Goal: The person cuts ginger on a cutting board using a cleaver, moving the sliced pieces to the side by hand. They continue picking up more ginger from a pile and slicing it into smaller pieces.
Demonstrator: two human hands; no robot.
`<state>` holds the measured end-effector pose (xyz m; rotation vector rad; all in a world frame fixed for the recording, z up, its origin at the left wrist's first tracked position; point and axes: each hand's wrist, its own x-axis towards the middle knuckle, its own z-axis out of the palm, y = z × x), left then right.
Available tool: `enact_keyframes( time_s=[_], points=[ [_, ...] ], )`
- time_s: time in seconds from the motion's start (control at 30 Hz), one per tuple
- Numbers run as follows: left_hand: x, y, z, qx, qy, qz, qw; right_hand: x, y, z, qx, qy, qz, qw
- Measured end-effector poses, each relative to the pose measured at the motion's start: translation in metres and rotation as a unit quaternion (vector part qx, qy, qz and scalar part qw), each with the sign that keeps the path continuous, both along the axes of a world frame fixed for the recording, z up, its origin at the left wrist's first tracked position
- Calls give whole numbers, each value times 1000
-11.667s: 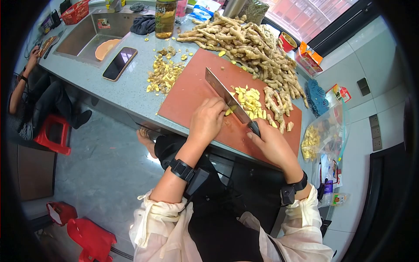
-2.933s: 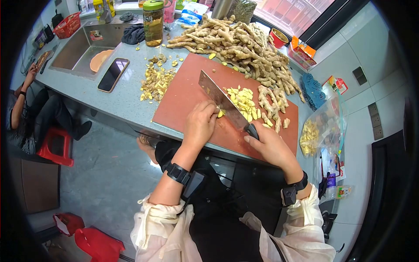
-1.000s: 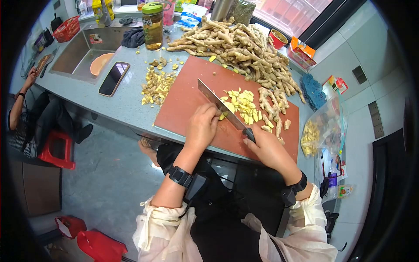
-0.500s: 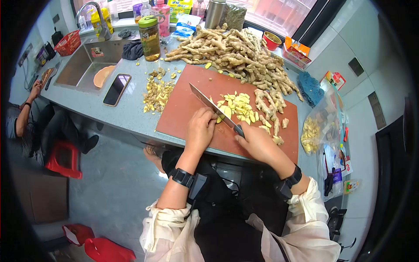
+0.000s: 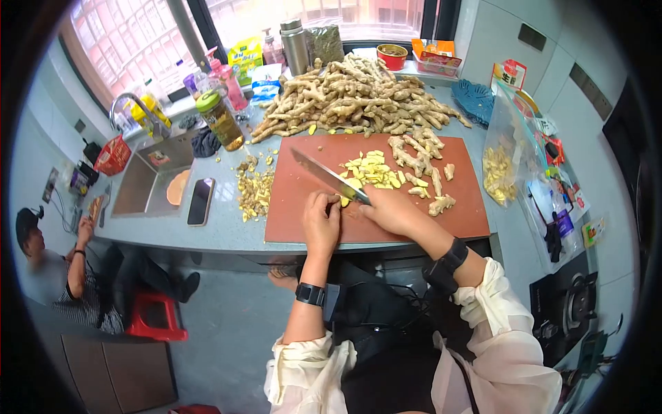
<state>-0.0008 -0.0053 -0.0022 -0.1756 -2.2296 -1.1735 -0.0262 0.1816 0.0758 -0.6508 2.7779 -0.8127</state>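
Head view: my right hand point(image 5: 389, 209) is wrapped around the handle of a broad knife point(image 5: 321, 171), its blade slanting up and to the left over a reddish-brown cutting board point(image 5: 441, 224). My left hand point(image 5: 321, 222) is curled at the near side of the blade, fingertips by a small yellow ginger piece point(image 5: 344, 202); I can't tell whether they pinch it. Just past the blade, ginger slices point(image 5: 372, 169) lie loosely heaped on the board, with uncut ginger knobs point(image 5: 417, 153) to their right. Off the board's left edge I have scattered peelings point(image 5: 254, 191), a phone point(image 5: 200, 202) lying flat near them. Behind the board spreads a big pile of ginger root point(image 5: 358, 100), a green-lidded bottle point(image 5: 221, 124) at its left. Beyond it, a steel flask point(image 5: 295, 48) stands before the window point(image 5: 310, 17).
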Motion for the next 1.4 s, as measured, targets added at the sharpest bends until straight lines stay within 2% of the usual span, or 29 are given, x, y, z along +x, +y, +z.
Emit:
enact_keyframes(
  time_s=[0.03,0.07,0.1,0.13,0.17,0.2,0.3,0.4,0.6,1.07,1.33,1.4],
  points=[
    [0,0,0,7,-16,7,1000,-9,13,-38,-87,84,26,992],
    [-1,1,0,16,-32,14,999,-4,19,-37,-89,89,21,992],
    [-2,2,-1,50,-24,-6,998,5,24,-31,-220,-73,-34,972],
    [-2,1,-1,46,-22,-11,999,13,27,-27,-343,-230,-85,907],
    [-2,2,-1,65,-29,-13,997,21,29,-28,-407,-226,-90,880],
    [-2,1,-2,81,-37,-15,996,24,33,-31,-413,-223,-95,878],
    [-4,-1,-5,71,-20,-14,997,33,46,-42,-519,-221,-122,817],
    [-3,0,-4,101,-42,-13,994,36,50,-47,-556,-208,-129,795],
    [-2,-1,-2,69,-72,15,995,35,49,-52,-581,-200,-122,780],
    [0,-1,-2,48,-82,28,995,36,57,-61,-580,-224,-80,779],
    [1,-1,-10,103,-121,47,986,38,59,-56,-583,-261,-72,766],
    [4,1,-6,106,-137,54,983,38,58,-60,-574,-247,-56,779]
  ],
)
